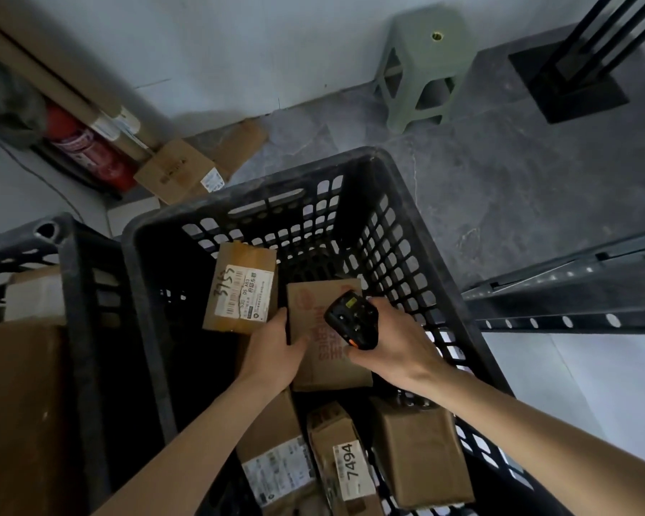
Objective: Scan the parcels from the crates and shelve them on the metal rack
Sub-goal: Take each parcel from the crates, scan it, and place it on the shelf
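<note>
Lying nearest at 6 o'clock were 3 cardboard parcels in the black crate [157, 277]: one with a printed label [276, 467], one marked 7494 [345, 463], and a plain box [421, 456] at approx 5 o'clock. Above them, mid-frame, the left hand [272, 351] gripped the left edge of a red-printed parcel [321, 329], thumb on top, fingers curled under. The right hand [395, 344] was clenched round a black handheld scanner [352, 320] w/ orange trim, held just over that parcel. At 11 o'clock of the hands, a parcel marked 3755 [241, 288] leaned vs the crate wall. A 2nd crate [71, 255] sat at 9 o'clock, the metal rack [574, 292] at 3 o'clock. Farthest, a green stool [421, 68] stood at 1 o'clock.
</note>
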Demonstrator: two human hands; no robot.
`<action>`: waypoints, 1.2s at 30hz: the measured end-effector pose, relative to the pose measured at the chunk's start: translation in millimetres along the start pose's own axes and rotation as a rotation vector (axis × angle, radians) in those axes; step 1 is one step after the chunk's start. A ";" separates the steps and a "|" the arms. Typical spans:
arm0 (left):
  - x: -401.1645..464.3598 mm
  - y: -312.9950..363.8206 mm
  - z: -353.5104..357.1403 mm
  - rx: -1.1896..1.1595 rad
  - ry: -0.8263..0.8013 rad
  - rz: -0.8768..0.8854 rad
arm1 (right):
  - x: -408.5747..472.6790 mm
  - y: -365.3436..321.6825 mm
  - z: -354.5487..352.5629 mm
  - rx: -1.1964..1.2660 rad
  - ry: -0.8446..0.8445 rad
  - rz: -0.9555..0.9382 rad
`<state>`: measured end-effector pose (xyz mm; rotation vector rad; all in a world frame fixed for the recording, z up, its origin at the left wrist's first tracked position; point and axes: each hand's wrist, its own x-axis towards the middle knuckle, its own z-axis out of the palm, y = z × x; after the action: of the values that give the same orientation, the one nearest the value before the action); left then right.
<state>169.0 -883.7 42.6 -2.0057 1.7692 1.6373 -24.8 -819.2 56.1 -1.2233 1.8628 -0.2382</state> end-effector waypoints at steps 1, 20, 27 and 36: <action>0.5 -0.4 0.2 -0.008 0.003 -0.002 | 0.0 -0.4 1.0 0.004 -0.007 -0.003; -100.4 68.4 -69.5 -0.460 0.104 0.141 | -110.6 -92.5 -83.9 0.181 0.269 -0.127; -187.4 111.6 -121.4 -0.537 0.129 0.255 | -201.3 -141.9 -112.0 0.151 0.402 -0.160; -333.0 146.0 -165.2 -0.564 0.174 0.457 | -345.5 -201.6 -149.8 0.067 0.518 -0.292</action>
<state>233.5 -795.4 426.8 -2.0958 2.1351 2.3930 42.8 -679.4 454.1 -1.4834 2.0726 -0.8372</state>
